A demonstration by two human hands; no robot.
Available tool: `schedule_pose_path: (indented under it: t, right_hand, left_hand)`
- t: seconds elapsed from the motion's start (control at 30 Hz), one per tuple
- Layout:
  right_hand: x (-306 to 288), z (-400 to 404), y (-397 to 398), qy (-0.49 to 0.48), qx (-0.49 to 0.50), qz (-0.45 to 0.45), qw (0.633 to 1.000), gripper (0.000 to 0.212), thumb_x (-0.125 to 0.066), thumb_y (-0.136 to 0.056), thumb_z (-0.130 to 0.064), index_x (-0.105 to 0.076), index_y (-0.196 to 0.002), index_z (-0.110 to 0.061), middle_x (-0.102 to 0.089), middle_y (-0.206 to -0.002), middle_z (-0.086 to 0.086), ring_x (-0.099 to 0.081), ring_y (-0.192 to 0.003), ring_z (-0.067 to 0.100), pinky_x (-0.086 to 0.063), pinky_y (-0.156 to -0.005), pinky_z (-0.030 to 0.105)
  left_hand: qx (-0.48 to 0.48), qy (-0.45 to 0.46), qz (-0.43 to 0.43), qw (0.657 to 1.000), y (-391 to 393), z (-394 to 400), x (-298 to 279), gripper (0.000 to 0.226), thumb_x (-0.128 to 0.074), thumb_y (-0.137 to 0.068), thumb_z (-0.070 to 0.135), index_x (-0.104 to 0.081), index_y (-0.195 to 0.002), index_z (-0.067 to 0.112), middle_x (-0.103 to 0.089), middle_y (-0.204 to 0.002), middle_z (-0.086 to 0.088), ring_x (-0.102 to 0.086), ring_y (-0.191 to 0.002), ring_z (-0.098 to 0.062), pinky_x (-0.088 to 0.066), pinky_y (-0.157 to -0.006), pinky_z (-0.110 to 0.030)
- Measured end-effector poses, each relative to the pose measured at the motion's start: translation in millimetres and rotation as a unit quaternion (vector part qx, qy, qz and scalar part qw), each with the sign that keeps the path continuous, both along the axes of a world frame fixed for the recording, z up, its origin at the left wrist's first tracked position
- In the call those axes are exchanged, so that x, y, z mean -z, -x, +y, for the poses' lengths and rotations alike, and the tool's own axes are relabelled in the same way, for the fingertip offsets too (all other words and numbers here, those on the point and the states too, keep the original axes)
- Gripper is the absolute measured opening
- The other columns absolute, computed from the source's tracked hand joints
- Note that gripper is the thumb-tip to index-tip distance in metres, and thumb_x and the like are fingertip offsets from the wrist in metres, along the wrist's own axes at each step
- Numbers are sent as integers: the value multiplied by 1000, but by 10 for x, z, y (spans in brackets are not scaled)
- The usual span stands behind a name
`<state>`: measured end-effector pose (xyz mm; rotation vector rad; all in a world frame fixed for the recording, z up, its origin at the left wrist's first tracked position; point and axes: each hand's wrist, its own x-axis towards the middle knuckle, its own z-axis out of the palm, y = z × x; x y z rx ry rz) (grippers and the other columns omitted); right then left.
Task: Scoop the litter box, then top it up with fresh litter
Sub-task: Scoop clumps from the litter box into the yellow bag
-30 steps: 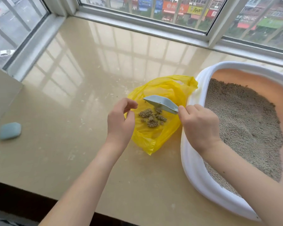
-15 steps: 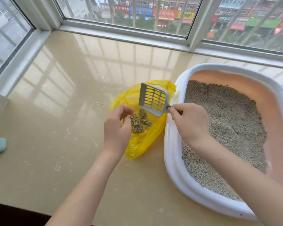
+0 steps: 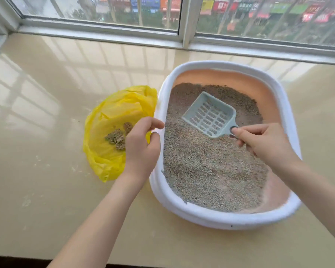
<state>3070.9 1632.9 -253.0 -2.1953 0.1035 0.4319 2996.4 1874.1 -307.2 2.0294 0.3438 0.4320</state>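
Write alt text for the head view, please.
The right hand holds a blue slotted scoop over the grey litter in a white litter box. The left hand pinches open a yellow bag holding clumps, beside the box.

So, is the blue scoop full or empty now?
Empty. The scoop, held by the right hand over the litter box, shows bare slots; the clumps lie in the yellow bag.

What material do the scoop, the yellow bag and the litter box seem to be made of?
Scoop: looks like rigid moulded plastic, pale blue and matte, with a grid of slots in its pan.
Yellow bag: thin plastic film, glossy and half see-through, creased and crumpled.
Litter box: probably hard plastic, with a smooth white rounded rim and a peach inner wall.
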Motion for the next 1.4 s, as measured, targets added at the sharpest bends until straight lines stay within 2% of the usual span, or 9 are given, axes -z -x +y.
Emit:
schedule_pose_path:
  t: [0.1,0.23,0.33,0.47,0.77,1.03,1.1,1.27,1.4]
  right_hand:
    - [42,-339,-31,121,-76,27,989,38,-72,-82,-34,-68,-52,-11,-54,-45,7,-39,-43,17,-34,-51,26]
    - [123,-620,-110,310,-184,-1,933,44,-69,-83,-31,-57,-46,-10,-50,-39,2,-46,-43,16,-32,-46,27]
    - [195,-759,-218,370,-238,9,898,41,-68,-80,-25,-49,-48,-6,-49,-44,7,-45,-46,20,-29,-43,25]
    - [241,-784,-290,410,-268,19,872,42,-68,-78,-22,-41,-47,-11,-43,-46,0,-45,-48,20,-32,-44,24]
    - [621,-435,-140,277,-255,71,924,33,-67,-83,-28,-68,-62,-3,-48,-46,0,-38,-43,18,-32,-47,24]
    - [639,-320,121,123,-213,71,967,35,-65,-88,-31,-69,-55,-20,-46,-35,-21,-33,-37,11,-31,-44,21]
    - [566,-406,106,101,-187,64,975,40,-65,-87,-33,-64,-47,-26,-46,-37,-12,-32,-40,13,-30,-47,25]
    - [447,-585,14,102,-184,46,976,43,-66,-86,-32,-61,-54,-5,-44,-39,-2,-32,-37,8,-27,-42,20]
    - [465,-672,-46,94,-192,54,975,41,-67,-85,-33,-62,-50,-12,-57,-51,12,-40,-40,12,-35,-48,26]
  left_hand:
    - [11,-24,-8,1000,-39,-261,26,29,-46,-75,-5,-63,-91,12,-64,-90,3,-59,-90,-7,-43,-83,-14]
    - [21,-74,4,997,-86,-446,116,27,-45,-77,-4,-64,-93,8,-65,-92,-3,-57,-89,-9,-38,-82,-8]
    - [17,-114,11,993,-89,-498,154,25,-46,-78,-5,-63,-91,6,-64,-90,-5,-54,-85,-9,-34,-77,-3]
    - [6,-116,12,993,-92,-493,148,23,-48,-75,-3,-64,-89,6,-65,-91,-3,-57,-89,-12,-39,-83,-14]
    - [-12,-66,1,998,-79,-467,181,23,-47,-78,-4,-65,-87,6,-65,-89,-3,-57,-82,-12,-40,-74,-22]
    - [-13,-62,0,998,-72,-451,205,25,-46,-78,-6,-66,-88,5,-64,-88,-3,-52,-77,0,-36,-70,-14]
    - [-14,-60,-3,998,-78,-452,202,25,-46,-77,-7,-66,-88,5,-64,-88,-3,-55,-80,-5,-37,-72,-16]
    - [-18,-51,-12,998,-69,-439,210,24,-45,-79,-5,-65,-88,5,-66,-91,-5,-61,-91,-17,-45,-78,-29]
    - [-18,-35,-16,999,-76,-440,220,24,-46,-80,-5,-65,-88,7,-66,-93,-5,-62,-96,-18,-48,-86,-38]
